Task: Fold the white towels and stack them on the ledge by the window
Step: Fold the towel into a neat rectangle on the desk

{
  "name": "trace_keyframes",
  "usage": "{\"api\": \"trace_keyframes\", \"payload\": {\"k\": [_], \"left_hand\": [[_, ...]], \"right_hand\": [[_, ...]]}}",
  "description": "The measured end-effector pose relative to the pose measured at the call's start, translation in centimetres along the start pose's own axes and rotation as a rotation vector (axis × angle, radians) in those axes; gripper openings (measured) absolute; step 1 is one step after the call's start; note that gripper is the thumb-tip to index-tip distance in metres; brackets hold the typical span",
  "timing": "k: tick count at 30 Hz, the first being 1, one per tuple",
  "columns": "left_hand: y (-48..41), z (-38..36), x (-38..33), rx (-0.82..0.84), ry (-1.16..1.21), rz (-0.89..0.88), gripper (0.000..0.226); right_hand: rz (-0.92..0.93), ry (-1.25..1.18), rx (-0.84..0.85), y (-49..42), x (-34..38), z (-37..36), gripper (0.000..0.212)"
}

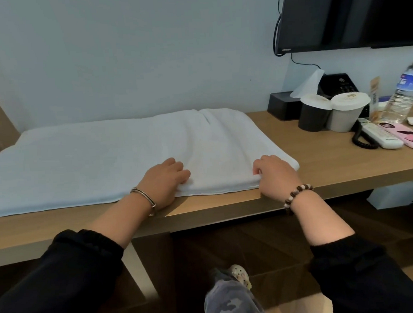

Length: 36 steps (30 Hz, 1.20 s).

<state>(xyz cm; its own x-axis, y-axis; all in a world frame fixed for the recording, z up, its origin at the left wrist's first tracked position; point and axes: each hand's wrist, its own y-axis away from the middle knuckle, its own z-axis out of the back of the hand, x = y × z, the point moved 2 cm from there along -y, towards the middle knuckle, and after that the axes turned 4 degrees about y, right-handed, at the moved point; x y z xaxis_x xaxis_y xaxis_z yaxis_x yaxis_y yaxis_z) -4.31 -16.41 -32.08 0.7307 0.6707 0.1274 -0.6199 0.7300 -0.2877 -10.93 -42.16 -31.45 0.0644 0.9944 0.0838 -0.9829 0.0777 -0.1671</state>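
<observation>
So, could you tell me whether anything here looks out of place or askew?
Only the white towel: a raised crease runs from its far edge towards the near edge, where the left hand and right hand pinch it. Nothing looks spilled or damaged.

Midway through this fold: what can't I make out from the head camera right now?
All from the head view:
The towel has its left end cut off by the frame's left edge, and its layer count is unclear.
Fingertips of the left hand and right hand are hidden, curled into the towel's near edge.
The window ledge is out of frame.
The TV runs off the top and right edges.
The water bottle is clipped at the right edge.
Print on the cup lid is too small to read.
</observation>
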Motion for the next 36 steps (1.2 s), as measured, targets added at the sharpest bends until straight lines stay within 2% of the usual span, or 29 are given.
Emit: {"api": "trace_keyframes", "payload": {"k": [2,4,6,7,9,11,13,16,18,20,22,24,26,28,31,34,36], "left_hand": [[0.2,-0.1,0.2,-0.011,0.054,0.058,0.022],[0.3,-0.2,0.2,-0.052,0.129,0.125,0.021],[0.4,-0.1,0.3,-0.121,0.217,0.211,0.031],[0.6,0.0,0.4,-0.151,0.223,0.259,0.039],[1.2,0.5,0.9,-0.177,0.177,0.354,0.054],[2.1,0.6,1.7,-0.143,0.122,0.43,0.058],[3.0,0.7,2.9,-0.063,0.011,0.411,0.05],[4.4,2.0,4.5,-0.03,-0.23,0.214,0.031],[5.5,2.9,5.3,-0.026,-0.33,0.122,0.033],[6.2,2.7,6.0,0.102,-0.266,0.192,0.033],[6.6,2.6,6.8,0.306,-0.041,0.349,0.033],[6.0,3.5,7.3,0.364,0.216,0.464,0.023],[4.8,4.4,7.7,0.387,0.4,0.573,0.034],[3.0,4.7,7.5,0.33,0.371,0.645,0.043],[-0.8,3.0,6.3,0.19,0.155,0.636,0.035],[-4.8,0.2,4.3,0.211,0.191,0.618,0.037],[-6.4,-1.6,3.4,0.267,0.289,0.657,0.048]], "right_hand": [[-0.006,-0.178,0.073,-0.5,0.4,1.0,0.024],[0.03,-0.321,-0.048,-1.5,2.0,1.7,0.03],[0.094,-0.318,-0.166,-2.5,4.3,1.5,0.037],[0.113,-0.284,-0.136,-3.0,5.5,0.8,0.04],[0.117,-0.129,0.063,-3.7,7.0,-1.4,0.046],[0.089,-0.015,0.193,-4.1,7.1,-3.2,0.049],[0.078,-0.015,0.201,-4.5,6.8,-3.6,0.05],[0.056,-0.018,0.197,-4.5,6.8,-3.6,0.051],[-0.001,-0.013,0.177,-4.4,6.7,-3.8,0.053],[-0.055,-0.012,0.151,-4.3,6.7,-3.8,0.056],[-0.06,-0.018,0.123,-4.3,6.9,-3.4,0.056],[-0.027,-0.004,0.116,-4.5,7.0,-2.6,0.053],[0.022,-0.009,0.12,-4.8,7.1,-1.6,0.045],[0.063,-0.091,0.13,-5.0,7.4,-0.7,0.035],[0.152,-0.216,0.176,-4.8,8.7,0.2,0.04],[0.132,-0.514,0.399,-5.0,8.9,1.3,0.036],[0.115,-0.675,0.545,-5.8,8.0,2.0,0.028]]}}
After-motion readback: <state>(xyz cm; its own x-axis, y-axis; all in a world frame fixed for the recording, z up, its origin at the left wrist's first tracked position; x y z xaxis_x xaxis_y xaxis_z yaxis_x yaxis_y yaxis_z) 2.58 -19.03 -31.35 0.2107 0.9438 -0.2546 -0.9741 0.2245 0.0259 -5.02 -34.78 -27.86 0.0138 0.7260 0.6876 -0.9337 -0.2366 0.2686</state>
